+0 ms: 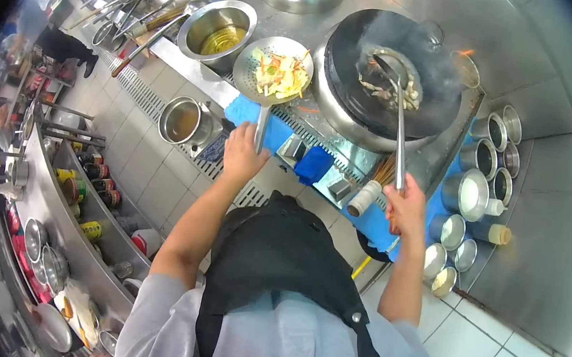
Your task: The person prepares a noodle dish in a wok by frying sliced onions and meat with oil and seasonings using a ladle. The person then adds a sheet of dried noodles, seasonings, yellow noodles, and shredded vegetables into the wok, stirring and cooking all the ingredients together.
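My left hand (242, 152) is closed at the end of the handle of a perforated skimmer (242, 80). Sliced yellow, orange and green vegetables (282, 75) lie in the skimmer, beside a metal pot of oil (188, 30). My right hand (406, 207) grips the wooden-ended handle of a long metal ladle (402, 132). The ladle's bowl reaches into the dark wok (353, 104), among pale strips of food (413, 94). Steam or smoke partly veils the wok.
Several metal containers of seasonings (473, 192) and a bottle (499, 234) line the right side. A bamboo brush (371, 190) rests at the stove's front edge near my right hand. A smaller pot (179, 121) stands lower left. Shelves with cans (74, 188) are at left; a person's leg (72, 49) shows behind.
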The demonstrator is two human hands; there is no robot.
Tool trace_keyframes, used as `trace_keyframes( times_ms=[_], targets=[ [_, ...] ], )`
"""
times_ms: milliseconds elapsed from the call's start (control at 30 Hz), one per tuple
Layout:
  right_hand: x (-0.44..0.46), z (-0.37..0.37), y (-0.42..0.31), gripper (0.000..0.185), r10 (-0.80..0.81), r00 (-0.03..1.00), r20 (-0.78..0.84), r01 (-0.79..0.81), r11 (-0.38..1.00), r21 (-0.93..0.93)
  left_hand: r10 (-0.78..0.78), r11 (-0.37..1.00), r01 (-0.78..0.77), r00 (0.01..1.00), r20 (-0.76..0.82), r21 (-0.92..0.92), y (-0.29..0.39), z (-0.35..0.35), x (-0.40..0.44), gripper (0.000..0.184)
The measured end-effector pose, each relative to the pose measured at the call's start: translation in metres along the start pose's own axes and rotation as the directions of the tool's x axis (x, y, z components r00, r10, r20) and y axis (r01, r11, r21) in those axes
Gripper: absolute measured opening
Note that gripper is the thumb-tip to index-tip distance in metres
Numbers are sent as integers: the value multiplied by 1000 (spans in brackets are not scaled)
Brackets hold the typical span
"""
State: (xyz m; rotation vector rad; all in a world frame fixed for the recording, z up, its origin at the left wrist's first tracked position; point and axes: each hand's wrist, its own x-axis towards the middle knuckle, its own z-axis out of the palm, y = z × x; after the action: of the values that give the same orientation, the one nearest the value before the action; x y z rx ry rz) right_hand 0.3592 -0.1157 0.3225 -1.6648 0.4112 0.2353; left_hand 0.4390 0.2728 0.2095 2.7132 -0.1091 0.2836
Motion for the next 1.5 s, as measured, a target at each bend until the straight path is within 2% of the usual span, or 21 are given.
trace_keyframes(
  times_ms=[33, 133, 233, 333, 367, 433, 533, 633, 733, 767, 867, 933, 1033, 1067, 1133, 1200, 1267, 1300, 1333, 1400, 1500],
  targets=[
    [4, 6, 8, 46, -30, 999, -30, 32, 998, 55, 121, 993, -121, 992, -14, 12, 6, 0, 12, 60],
    [-14, 14, 35, 47, 49, 993, -104, -49, 999, 2, 331, 943, -316, 924, 192, -102, 1, 58, 45, 50],
    [-35, 9, 32, 52, 118, 977, -180, -154, 967, -203, 320, 940, -340, 864, 388, -19, 24, 107, 88, 41],
    [-66, 12, 9, 58, 145, 957, -252, -213, 940, -267, 326, 910, -410, 793, 515, 55, 45, 137, 122, 36],
    [-68, 10, -3, 60, 164, 964, -207, -210, 951, -225, 393, 865, -489, 798, 456, 110, 39, 166, 126, 30],
    [-72, 5, -21, 64, 191, 972, -139, -209, 970, -127, 353, 882, -462, 775, 525, 90, 40, 187, 143, 28],
    [-30, 13, -23, 63, 12, 981, -193, -120, 822, -557, 391, 853, -518, 720, 573, 69, 44, 206, 155, 25],
    [9, 43, -29, 66, 111, 929, -352, -169, 976, -138, 470, 787, -614, 657, 590, 58, 42, 212, 167, 20],
    [37, 61, -23, 69, 83, 865, -495, -136, 988, -72, 463, 819, -573, 678, 570, 16, 35, 208, 166, 19],
    [45, 64, -30, 67, 129, 862, -491, -217, 968, -126, 454, 832, -555, 683, 572, 3, 34, 203, 166, 18],
    [57, 72, -71, 68, 301, 853, -426, -355, 933, -52, 397, 876, -481, 697, 598, -21, 32, 198, 164, 18],
    [59, 69, -53, 68, 190, 896, -400, -263, 955, -135, 403, 897, -429, 700, 590, -104, 35, 174, 159, 21],
    [45, 78, -43, 68, 109, 916, -386, -218, 943, -251, 478, 869, -369, 798, 366, -330, 37, 115, 148, 25],
    [39, 81, -38, 68, 102, 922, -373, -188, 961, -202, 493, 844, -360, 812, 312, -397, 36, 86, 152, 24],
    [24, 90, -34, 68, 94, 932, -349, -138, 985, -103, 384, 876, -283, 899, 210, -391, 20, 66, 169, 20],
    [13, 95, -49, 69, 154, 933, -327, -200, 974, -111, 275, 881, -219, 958, 79, -419, -5, 58, 194, 13],
    [9, 83, -54, 68, 185, 941, -282, -229, 964, -133, 226, 923, -189, 971, 73, -336, -32, 53, 214, 15],
    [12, 73, -39, 68, 126, 949, -288, -205, 944, -260, 170, 952, -138, 980, 99, -275, -46, 56, 219, 17],
    [16, 75, -36, 67, 117, 939, -323, -191, 960, -206, 121, 972, -93, 985, 123, -214, -62, 62, 220, 20],
    [34, 79, -40, 67, 92, 907, -412, -147, 984, -102, 136, 986, -122, 982, 134, -111, -100, 92, 217, 23],
    [58, 84, -53, 66, 147, 803, -578, -252, 962, -105, 165, 984, -176, 956, 244, 24, -103, 90, 219, 22]
  ],
)
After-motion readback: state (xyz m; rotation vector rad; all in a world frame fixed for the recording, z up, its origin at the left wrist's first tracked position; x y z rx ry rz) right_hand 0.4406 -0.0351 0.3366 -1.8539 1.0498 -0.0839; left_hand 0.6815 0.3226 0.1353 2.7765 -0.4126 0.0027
